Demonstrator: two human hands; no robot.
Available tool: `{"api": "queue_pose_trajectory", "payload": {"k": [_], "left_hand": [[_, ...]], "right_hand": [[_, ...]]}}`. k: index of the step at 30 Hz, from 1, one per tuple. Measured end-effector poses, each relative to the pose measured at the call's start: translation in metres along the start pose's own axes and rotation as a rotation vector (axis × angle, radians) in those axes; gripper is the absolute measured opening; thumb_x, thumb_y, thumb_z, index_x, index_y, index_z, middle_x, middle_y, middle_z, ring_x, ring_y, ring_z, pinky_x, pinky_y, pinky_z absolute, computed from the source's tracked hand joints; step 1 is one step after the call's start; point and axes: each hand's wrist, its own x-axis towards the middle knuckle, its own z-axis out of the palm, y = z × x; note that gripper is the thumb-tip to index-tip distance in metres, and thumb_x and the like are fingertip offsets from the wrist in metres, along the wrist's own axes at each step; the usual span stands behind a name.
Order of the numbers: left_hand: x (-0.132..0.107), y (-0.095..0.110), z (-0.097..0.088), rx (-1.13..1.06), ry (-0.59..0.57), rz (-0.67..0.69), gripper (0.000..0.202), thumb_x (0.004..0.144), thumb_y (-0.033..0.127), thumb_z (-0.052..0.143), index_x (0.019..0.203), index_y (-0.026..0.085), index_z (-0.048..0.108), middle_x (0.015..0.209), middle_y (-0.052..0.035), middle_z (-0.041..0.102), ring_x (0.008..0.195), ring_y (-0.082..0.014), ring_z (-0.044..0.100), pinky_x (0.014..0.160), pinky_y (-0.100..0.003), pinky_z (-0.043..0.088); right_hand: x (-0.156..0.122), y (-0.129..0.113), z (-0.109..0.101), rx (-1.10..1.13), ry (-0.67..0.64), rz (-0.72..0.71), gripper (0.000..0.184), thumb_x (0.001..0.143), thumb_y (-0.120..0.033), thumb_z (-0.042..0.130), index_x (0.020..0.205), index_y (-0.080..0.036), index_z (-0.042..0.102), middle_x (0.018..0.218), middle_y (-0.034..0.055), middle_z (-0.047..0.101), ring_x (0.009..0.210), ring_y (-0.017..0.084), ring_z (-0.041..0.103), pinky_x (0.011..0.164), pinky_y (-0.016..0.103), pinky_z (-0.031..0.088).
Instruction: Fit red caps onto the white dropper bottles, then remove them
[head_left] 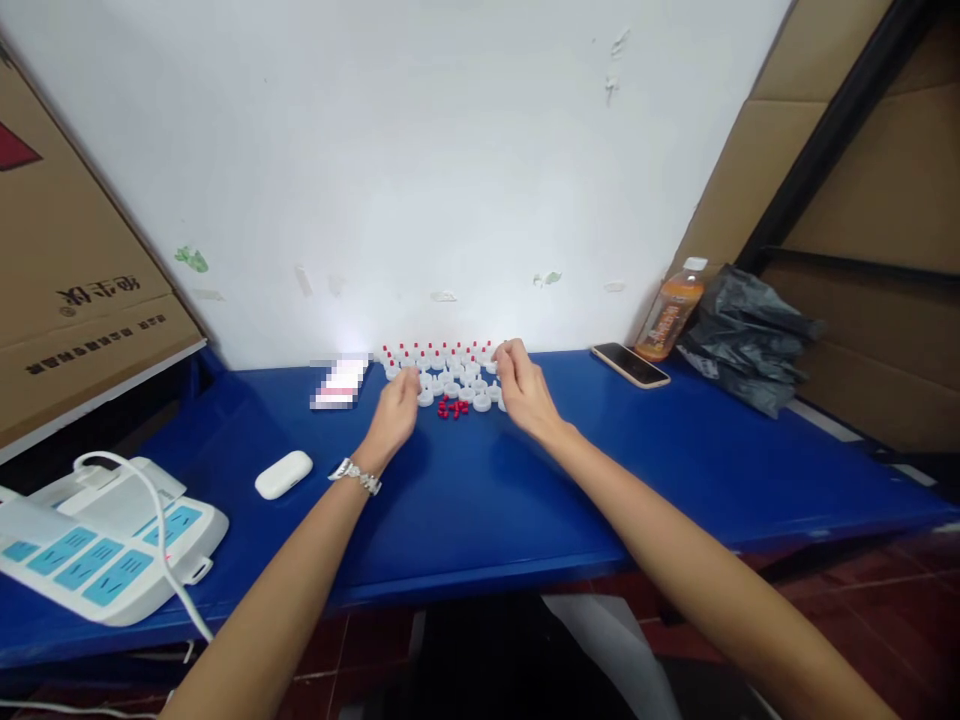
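White round nozzle caps (448, 388) stand in a cluster on the blue table against the wall. Those in the back rows carry small red tips (437, 352), while the front ones show bare nozzles. Loose red tips (453, 407) lie in a small pile just in front. At the cluster's left edge is my left hand (397, 408), its fingers curled closed beside a white cap. My right hand (523, 385) is at the right edge, thumb and fingers pinched together by the caps there. Whatever either hand holds is hidden or too small to make out.
A white power strip (112, 560) with a cable lies at the left, near a white earbud case (283, 475). To the right are a phone (630, 365), an orange drink bottle (671, 312) and a black plastic bag (750, 335). Cardboard (75, 250) borders the left side.
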Motion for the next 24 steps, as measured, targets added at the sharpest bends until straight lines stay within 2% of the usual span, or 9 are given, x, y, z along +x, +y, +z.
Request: {"api": "queue_pose_trajectory", "payload": {"k": [4, 9, 13, 16, 20, 22, 24], "left_hand": [[0.000, -0.002, 0.007, 0.254, -0.198, 0.190, 0.026, 0.101, 0.033, 0.042, 0.082, 0.019, 0.053, 0.084, -0.0037, 0.056, 0.078, -0.0180, 0.054, 0.075, -0.032, 0.044], [0.001, -0.001, 0.018, 0.355, -0.268, 0.234, 0.022, 0.098, 0.030, 0.047, 0.103, 0.019, 0.066, 0.097, -0.0077, 0.058, 0.095, -0.0234, 0.057, 0.089, -0.039, 0.047], [-0.001, -0.004, 0.009, 0.367, -0.221, 0.211, 0.028, 0.098, 0.030, 0.046, 0.117, 0.019, 0.064, 0.102, -0.0082, 0.060, 0.102, -0.0246, 0.057, 0.094, -0.041, 0.047], [-0.002, -0.007, -0.003, 0.335, -0.158, 0.175, 0.026, 0.098, 0.030, 0.044, 0.109, 0.019, 0.066, 0.102, -0.0078, 0.062, 0.099, -0.0231, 0.058, 0.092, -0.039, 0.047], [-0.001, -0.008, -0.019, 0.318, -0.110, 0.102, 0.025, 0.097, 0.033, 0.047, 0.093, 0.018, 0.066, 0.094, -0.0069, 0.063, 0.090, -0.0215, 0.059, 0.087, -0.036, 0.048], [0.001, -0.009, -0.026, 0.331, -0.093, 0.063, 0.024, 0.095, 0.034, 0.048, 0.092, 0.018, 0.066, 0.093, -0.0070, 0.063, 0.087, -0.0208, 0.058, 0.083, -0.034, 0.047], [0.002, -0.013, -0.032, 0.365, -0.082, 0.034, 0.025, 0.095, 0.034, 0.048, 0.092, 0.017, 0.067, 0.093, -0.0074, 0.064, 0.083, -0.0201, 0.058, 0.080, -0.033, 0.047]], "right_hand": [[-0.001, 0.011, 0.005, 0.027, -0.074, 0.029, 0.027, 0.097, -0.046, 0.047, 0.100, -0.022, 0.058, 0.064, -0.0046, 0.048, 0.059, 0.013, 0.047, 0.061, 0.026, 0.036], [-0.003, 0.011, 0.015, 0.023, -0.162, 0.003, 0.026, 0.093, -0.043, 0.055, 0.099, -0.020, 0.067, 0.072, -0.0019, 0.061, 0.059, 0.012, 0.051, 0.063, 0.025, 0.040], [-0.004, 0.011, 0.016, 0.025, -0.152, 0.010, 0.025, 0.092, -0.042, 0.057, 0.098, -0.020, 0.068, 0.072, -0.0021, 0.063, 0.059, 0.012, 0.052, 0.064, 0.025, 0.041], [-0.004, 0.013, 0.015, 0.037, -0.133, 0.017, 0.025, 0.091, -0.042, 0.060, 0.097, -0.021, 0.071, 0.078, -0.0004, 0.065, 0.067, 0.014, 0.056, 0.069, 0.027, 0.044], [-0.001, 0.013, 0.017, -0.003, -0.009, -0.053, 0.024, 0.087, -0.044, 0.066, 0.090, -0.022, 0.076, 0.097, 0.0065, 0.064, 0.094, 0.020, 0.058, 0.084, 0.032, 0.046], [0.004, 0.011, 0.021, -0.031, 0.008, -0.066, 0.023, 0.085, -0.042, 0.068, 0.087, -0.021, 0.076, 0.090, 0.0060, 0.060, 0.091, 0.020, 0.056, 0.084, 0.034, 0.046], [0.013, 0.008, 0.028, -0.011, -0.068, -0.038, 0.022, 0.085, -0.040, 0.067, 0.087, -0.019, 0.075, 0.076, 0.0023, 0.058, 0.077, 0.017, 0.055, 0.077, 0.032, 0.046]]}}
